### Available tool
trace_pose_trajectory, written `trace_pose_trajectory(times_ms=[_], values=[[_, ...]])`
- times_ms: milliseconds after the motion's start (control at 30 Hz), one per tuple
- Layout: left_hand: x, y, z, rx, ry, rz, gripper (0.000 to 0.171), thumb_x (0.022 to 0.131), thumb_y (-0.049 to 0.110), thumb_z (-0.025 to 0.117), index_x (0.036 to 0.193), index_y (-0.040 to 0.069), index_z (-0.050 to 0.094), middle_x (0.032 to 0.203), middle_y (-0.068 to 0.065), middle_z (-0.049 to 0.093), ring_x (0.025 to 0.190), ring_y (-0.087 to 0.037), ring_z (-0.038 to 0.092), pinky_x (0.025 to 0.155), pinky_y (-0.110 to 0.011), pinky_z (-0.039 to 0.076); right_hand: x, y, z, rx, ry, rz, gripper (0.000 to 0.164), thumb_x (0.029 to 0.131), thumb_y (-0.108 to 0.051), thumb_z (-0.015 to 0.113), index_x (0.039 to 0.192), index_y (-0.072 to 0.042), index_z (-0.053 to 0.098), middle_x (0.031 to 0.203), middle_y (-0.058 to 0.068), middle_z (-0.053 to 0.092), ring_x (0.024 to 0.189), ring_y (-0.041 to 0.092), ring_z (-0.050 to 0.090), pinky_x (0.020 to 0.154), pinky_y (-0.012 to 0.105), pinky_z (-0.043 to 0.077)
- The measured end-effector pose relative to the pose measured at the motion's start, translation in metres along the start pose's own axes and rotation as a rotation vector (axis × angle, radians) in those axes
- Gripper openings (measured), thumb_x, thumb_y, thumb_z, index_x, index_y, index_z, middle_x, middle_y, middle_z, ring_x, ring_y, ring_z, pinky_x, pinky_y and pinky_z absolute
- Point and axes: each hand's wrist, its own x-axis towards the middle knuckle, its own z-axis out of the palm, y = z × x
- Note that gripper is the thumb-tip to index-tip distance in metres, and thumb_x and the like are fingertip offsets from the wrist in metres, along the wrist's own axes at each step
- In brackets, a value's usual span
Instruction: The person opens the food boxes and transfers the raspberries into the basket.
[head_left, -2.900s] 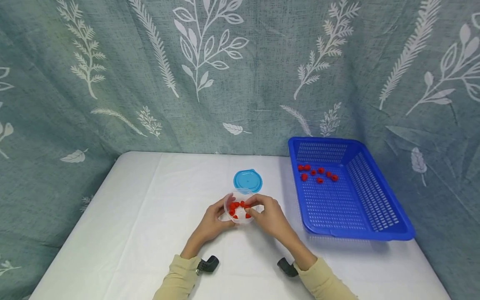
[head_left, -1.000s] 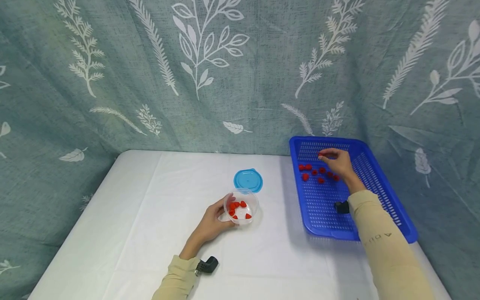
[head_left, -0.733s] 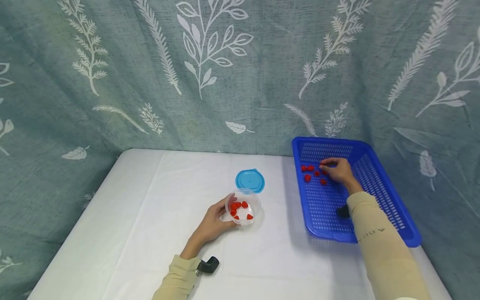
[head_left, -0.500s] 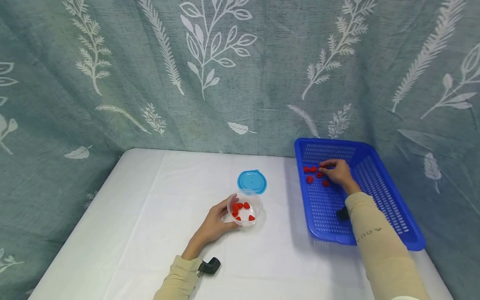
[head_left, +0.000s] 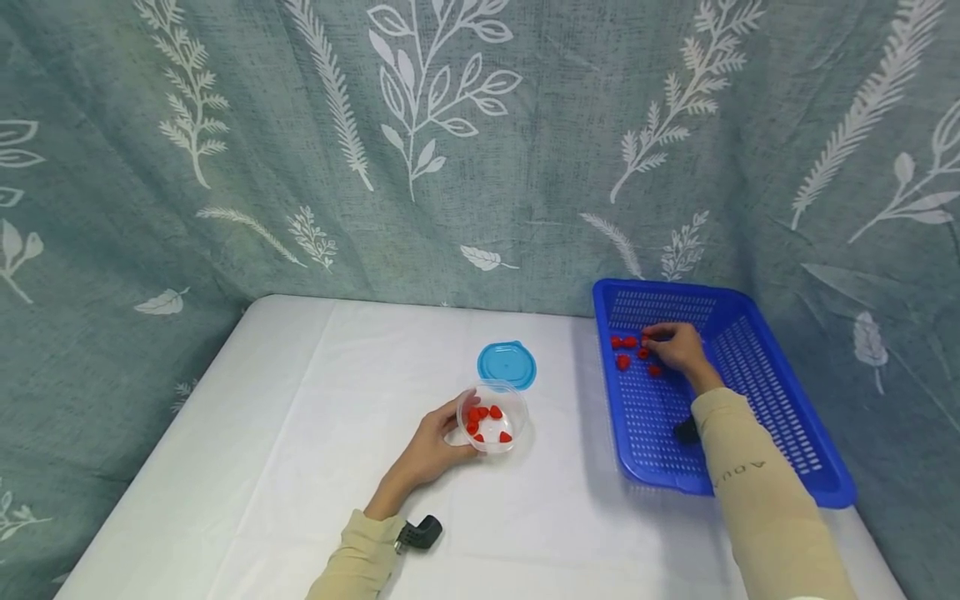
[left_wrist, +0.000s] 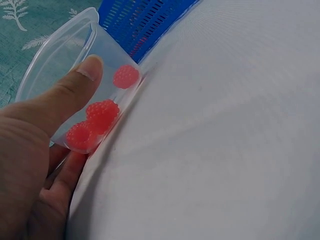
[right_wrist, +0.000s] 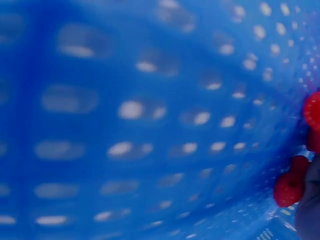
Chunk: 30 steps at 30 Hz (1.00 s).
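My left hand (head_left: 431, 450) grips a clear plastic tub (head_left: 517, 408), thumb on its near wall and fingers beneath in the left wrist view. Inside the tub are several red raspberries (left_wrist: 103, 116), low against the wall. On the right, my right hand (head_left: 678, 346) reaches into the blue basket (head_left: 607, 417). Its thumb and fingertips pinch a raspberry (head_left: 646, 339) close over the basket floor, among several others such as this raspberry (head_left: 623, 362). In the right wrist view, raspberries (right_wrist: 289, 189) show at the right edge beside a dark, blurred finger.
A round blue lid (head_left: 507, 365) lies on the white-covered table (head_left: 300, 467), just behind the tub. The basket has raised, slotted walls and stands at the table's right side. A patterned green curtain (head_left: 337, 167) hangs behind the table.
My right hand left the tub with a raspberry, crossed to the basket and lowered among the raspberries there. Since then it has barely shifted. The left hand keeps its grip; the head view drifts slightly.
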Motion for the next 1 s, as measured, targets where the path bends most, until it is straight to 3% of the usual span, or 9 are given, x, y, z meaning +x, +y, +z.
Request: trace_pose_trajectory(times_ms=[200, 333, 467, 667, 767, 800, 900, 967, 1000], values=[[0.001, 0.0, 0.001, -0.005, -0.004, 0.007, 0.09, 0.081, 0.008, 0.084, 0.158, 0.011, 0.037, 0.154, -0.009, 0.05, 0.143, -0.027, 0.047, 0.116, -0.033, 0.041, 0.0, -0.006, -0.01, -0.006, -0.021, 0.047, 0.041, 0.092, -0.009, 0.071, 0.124, 0.015, 0.063, 0.125, 0.034, 0.063, 0.109, 0.039, 0.062, 0.081, 0.028, 0.051], [0.001, 0.002, 0.001, -0.018, -0.002, -0.01, 0.09, 0.081, 0.007, 0.085, 0.158, 0.013, 0.038, 0.154, -0.009, 0.049, 0.142, -0.026, 0.049, 0.116, -0.034, 0.04, -0.002, -0.034, -0.02, 0.027, 0.005, 0.035, 0.043, 0.092, -0.009, 0.071, 0.127, 0.015, 0.061, 0.126, 0.034, 0.063, 0.11, 0.041, 0.063, 0.091, 0.04, 0.054], [0.001, 0.002, 0.0, -0.039, 0.003, -0.023, 0.091, 0.08, 0.004, 0.085, 0.157, 0.014, 0.039, 0.154, -0.01, 0.05, 0.141, -0.027, 0.049, 0.117, -0.036, 0.039, -0.011, -0.08, -0.031, 0.095, 0.024, -0.044, 0.042, 0.094, -0.011, 0.07, 0.13, 0.011, 0.062, 0.131, 0.032, 0.062, 0.121, 0.043, 0.058, 0.105, 0.052, 0.048], [0.001, 0.002, 0.002, -0.035, 0.012, -0.028, 0.091, 0.079, -0.001, 0.083, 0.157, 0.009, 0.038, 0.154, -0.015, 0.048, 0.142, -0.031, 0.048, 0.118, -0.041, 0.038, -0.056, -0.156, -0.04, 0.172, -0.049, -0.154, 0.044, 0.097, -0.028, 0.07, 0.132, -0.001, 0.065, 0.13, 0.02, 0.067, 0.131, 0.035, 0.053, 0.109, 0.055, 0.043], [-0.001, 0.01, 0.002, -0.028, 0.012, -0.035, 0.091, 0.08, -0.002, 0.082, 0.157, 0.004, 0.036, 0.155, -0.018, 0.047, 0.142, -0.033, 0.047, 0.118, -0.043, 0.037, -0.085, -0.185, -0.034, 0.195, -0.077, -0.205, 0.039, 0.098, -0.031, 0.07, 0.129, -0.007, 0.068, 0.123, 0.014, 0.07, 0.114, 0.024, 0.062, 0.099, 0.048, 0.052], [-0.002, 0.014, 0.002, -0.026, 0.01, -0.035, 0.09, 0.08, -0.002, 0.082, 0.157, 0.003, 0.035, 0.155, -0.019, 0.047, 0.142, -0.034, 0.047, 0.118, -0.044, 0.037, -0.094, -0.192, -0.031, 0.201, -0.09, -0.217, 0.037, 0.098, -0.032, 0.069, 0.128, -0.009, 0.069, 0.121, 0.011, 0.071, 0.098, 0.019, 0.065, 0.087, 0.044, 0.056], [-0.005, 0.027, 0.0, -0.029, 0.004, -0.028, 0.088, 0.081, -0.001, 0.081, 0.156, 0.0, 0.036, 0.153, -0.022, 0.048, 0.142, -0.035, 0.047, 0.117, -0.045, 0.038, -0.117, -0.207, -0.013, 0.212, -0.133, -0.265, 0.032, 0.099, -0.03, 0.067, 0.125, -0.01, 0.07, 0.118, 0.01, 0.072, 0.083, 0.006, 0.061, 0.071, 0.031, 0.056], [-0.007, 0.033, -0.001, -0.037, 0.001, -0.01, 0.086, 0.081, -0.001, 0.081, 0.155, -0.001, 0.037, 0.152, -0.023, 0.048, 0.141, -0.036, 0.047, 0.116, -0.046, 0.039, -0.129, -0.211, 0.003, 0.226, -0.172, -0.286, 0.029, 0.099, -0.027, 0.068, 0.123, -0.01, 0.072, 0.118, 0.01, 0.072, 0.081, 0.007, 0.062, 0.067, 0.028, 0.057], [-0.008, 0.035, -0.001, -0.039, 0.001, -0.003, 0.086, 0.081, -0.001, 0.081, 0.155, -0.002, 0.037, 0.152, -0.024, 0.049, 0.141, -0.037, 0.048, 0.116, -0.046, 0.039, -0.135, -0.212, 0.012, 0.221, -0.188, -0.304, 0.028, 0.099, -0.026, 0.068, 0.122, -0.009, 0.073, 0.118, 0.01, 0.073, 0.09, 0.008, 0.065, 0.072, 0.027, 0.057]])
